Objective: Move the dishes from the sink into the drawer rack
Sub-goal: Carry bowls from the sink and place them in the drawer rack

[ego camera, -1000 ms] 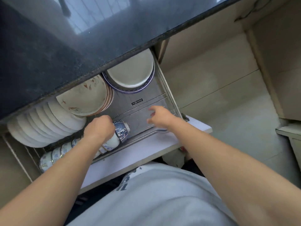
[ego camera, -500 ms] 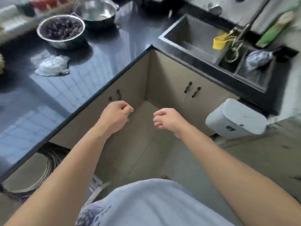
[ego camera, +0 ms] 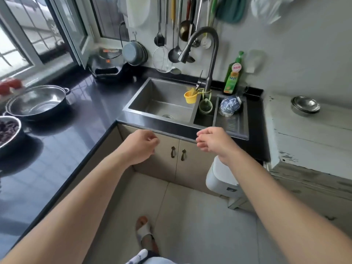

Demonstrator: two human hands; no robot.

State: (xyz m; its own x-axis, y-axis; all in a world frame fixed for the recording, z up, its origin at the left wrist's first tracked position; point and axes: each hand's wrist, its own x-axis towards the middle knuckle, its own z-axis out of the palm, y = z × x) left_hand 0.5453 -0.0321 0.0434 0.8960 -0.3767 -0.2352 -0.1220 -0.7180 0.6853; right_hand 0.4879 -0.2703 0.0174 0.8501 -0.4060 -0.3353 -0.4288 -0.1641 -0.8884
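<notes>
A steel double sink (ego camera: 139, 96) is set into the dark counter ahead. Its left basin holds no dishes. On the drain tray at the sink's right side lie blue-and-white patterned bowls (ego camera: 229, 106), stacked on their side. My left hand (ego camera: 142, 145) hovers in front of the sink's front edge with its fingers loosely curled and nothing in it. My right hand (ego camera: 214, 142) hovers beside it, below the drain tray, fingers bent and apart, also holding nothing. The drawer rack is out of view.
A curved faucet (ego camera: 203, 52) rises behind the sink, with a yellow cup (ego camera: 190, 96) and a green dish-soap bottle (ego camera: 233, 75) near it. Steel pots (ego camera: 38, 101) stand on the left counter. A white bin (ego camera: 222, 178) sits on the floor under my right forearm.
The view has swung up from the open drawer rack to the sink. Both hands left the rack with nothing in them and rose to the sink's front edge.
</notes>
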